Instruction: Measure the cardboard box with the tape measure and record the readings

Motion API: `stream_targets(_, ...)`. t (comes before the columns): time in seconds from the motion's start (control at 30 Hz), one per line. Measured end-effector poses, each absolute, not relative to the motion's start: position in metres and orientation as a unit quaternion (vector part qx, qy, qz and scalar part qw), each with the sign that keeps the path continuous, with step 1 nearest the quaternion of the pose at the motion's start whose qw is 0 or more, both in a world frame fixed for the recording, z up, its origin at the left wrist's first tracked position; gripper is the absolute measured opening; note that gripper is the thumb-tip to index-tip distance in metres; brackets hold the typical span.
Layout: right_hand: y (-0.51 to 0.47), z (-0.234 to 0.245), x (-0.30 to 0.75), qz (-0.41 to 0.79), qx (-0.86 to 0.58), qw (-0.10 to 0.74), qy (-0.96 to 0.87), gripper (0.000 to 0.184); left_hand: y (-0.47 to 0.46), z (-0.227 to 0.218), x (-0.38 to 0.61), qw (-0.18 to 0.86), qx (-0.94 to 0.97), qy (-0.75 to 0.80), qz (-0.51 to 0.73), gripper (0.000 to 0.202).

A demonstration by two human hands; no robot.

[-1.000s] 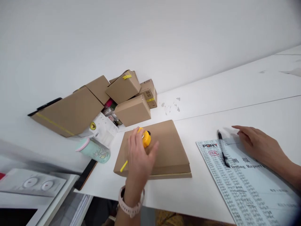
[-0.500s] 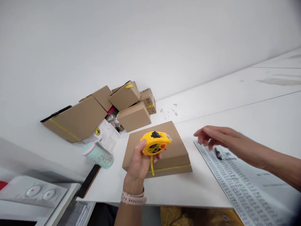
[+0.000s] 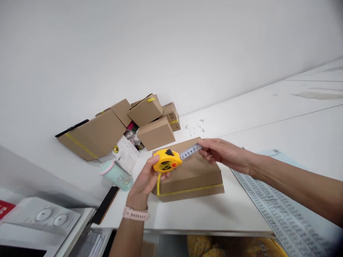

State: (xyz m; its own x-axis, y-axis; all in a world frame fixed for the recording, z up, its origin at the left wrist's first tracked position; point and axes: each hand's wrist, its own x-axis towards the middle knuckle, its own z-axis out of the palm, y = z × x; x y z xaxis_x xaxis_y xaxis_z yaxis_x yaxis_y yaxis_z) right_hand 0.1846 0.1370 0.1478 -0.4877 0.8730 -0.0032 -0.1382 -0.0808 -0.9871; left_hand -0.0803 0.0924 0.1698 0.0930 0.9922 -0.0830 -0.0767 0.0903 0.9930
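Note:
A yellow tape measure (image 3: pixel 165 161) with a black slide lock and a red button is gripped in my left hand (image 3: pixel 146 180), a pink watch band on that wrist. From its mouth a short length of white blade (image 3: pixel 189 151) with printed numbers is drawn out to the right. The fingers of my right hand (image 3: pixel 218 151) pinch the blade's end. A yellow strap hangs from the case. Beneath both hands a closed cardboard box (image 3: pixel 195 175), with yellow tape along its front side, lies on the white table (image 3: pixel 214 214).
Several cardboard boxes (image 3: pixel 157 134) are stacked against the wall at the left back. A mint tumbler (image 3: pixel 118 175) with a pink rim stands near the left edge. On the right lies a printed light-blue sheet (image 3: pixel 276 207). A white appliance with knobs (image 3: pixel 43 216) sits at lower left.
My right hand has come left from above the printed sheet and taken hold of the blade's end. Some blade now shows outside the case. My left hand has moved slightly left.

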Motion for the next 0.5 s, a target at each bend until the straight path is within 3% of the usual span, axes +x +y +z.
stream_targets(0.1, 0.157, 0.128, 0.202, 0.605, -0.358, 0.426, -0.570, 0.049, 0.104, 0.173, -0.127, 0.542, 0.478, 0.501, 0.476, 0.043)
stream_targets(0.3, 0.169, 0.075, 0.220, 0.557, -0.425, 0.408, -0.585, 0.052, 0.118, 0.158, -0.203, 0.523, 0.468, 0.553, 0.449, 0.032)
stream_targets(0.5, 0.173, 0.062, 0.204, 0.554, -0.435, 0.405, -0.583, 0.055, 0.125, 0.142, -0.227, 0.527, 0.459, 0.562, 0.442, 0.031)
